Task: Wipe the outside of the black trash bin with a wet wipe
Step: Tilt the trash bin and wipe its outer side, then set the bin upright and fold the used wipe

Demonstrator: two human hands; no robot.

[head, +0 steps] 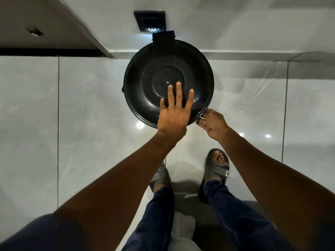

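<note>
**Black trash bin steadied from above on a tiled floor**

Black trash bin (168, 82) is seen from the head camera, upright against the wall. The left hand (174, 113) is laid flat on its lid, fingers spread. The right hand (212, 124) is curled at the rim, pinching a sliver of white wipe (202, 118).

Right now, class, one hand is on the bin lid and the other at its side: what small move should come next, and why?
Probably slide the right hand further around the side of the bin. It is pressed under the rim with a sliver of white wipe showing, while the left hand lies flat on the lid, steadying it.
</note>
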